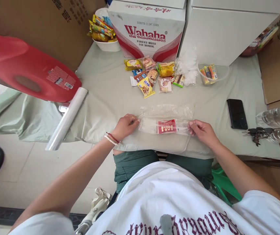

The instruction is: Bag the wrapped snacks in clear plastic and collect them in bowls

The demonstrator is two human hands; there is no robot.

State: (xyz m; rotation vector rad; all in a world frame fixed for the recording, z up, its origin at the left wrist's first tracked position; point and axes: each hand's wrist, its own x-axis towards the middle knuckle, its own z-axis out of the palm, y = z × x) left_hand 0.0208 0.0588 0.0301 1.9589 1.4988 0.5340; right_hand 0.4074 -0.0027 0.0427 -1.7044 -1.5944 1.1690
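Both hands at the near edge of the worktop (110, 98), which has a pale grey-green cloth over it. Left hand (125, 127), red and white bead bracelets (111, 139) at the wrist: thumb and fingers closed, pinching the left end of a thin, clear, wrinkled plastic film (149, 126). Right hand (203, 131): fingers closed too, pinching the film's right end. Film lies lengthwise between them, with a loose flap spread on the far side. Small red rectangular packet with pale print (166, 126) sits mid-film, between the hands, nearer the right; inside the film or just under it, cannot tell.

Beyond: loose cluster of small wrapped snacks, front one a yellow packet with a cookie picture (146, 88). White crumpled clear-plastic heap (188, 67) right of the cluster; then a shallow clear plastic bowl (223, 73) with colourful packets in it. Red-and-white Wahaha water carton (152, 36) behind the cluster, white plastic tub of yellow snack packs (107, 46) to its left.

Left side: roll of clear film (67, 119) lying slanted, near a big red plastic jug (29, 70). Right side: black phone (237, 114) lying flat, dark keys (256, 136) just beside clear plastic bottles (268, 116).
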